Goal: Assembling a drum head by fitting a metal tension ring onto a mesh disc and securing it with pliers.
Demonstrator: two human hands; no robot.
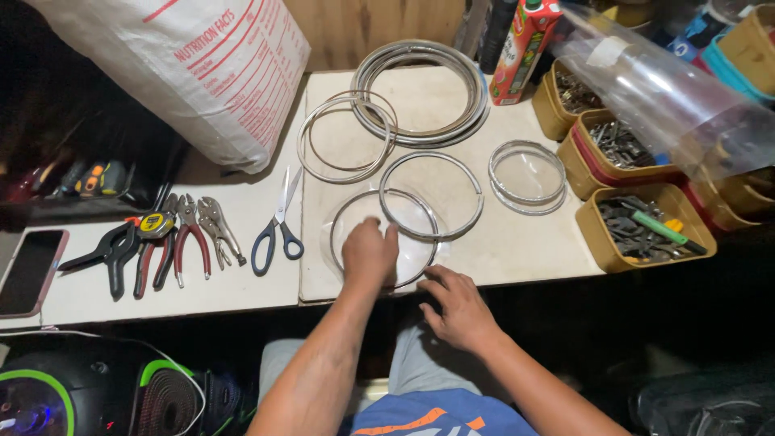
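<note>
The right hand (458, 308) is resting at the near edge of the bench (525, 250), fingers spread and grasping nothing. At 11 o'clock from it, the left hand (369, 252) is pressing flat, grip released, on a clear glass disc (379, 242) inside a metal ring (384, 239). A second ring (431, 194) is overlapping at 1 o'clock. Scissors (274, 222) are lying at 9 o'clock; stacked rings (421, 93) are sitting at 12 o'clock, farthest.

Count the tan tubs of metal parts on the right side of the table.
3 clearly visible: rear tub beside the carton, middle tub under the plastic bag, front tub holding a green-handled tool. More may be hidden under the bag.
</note>
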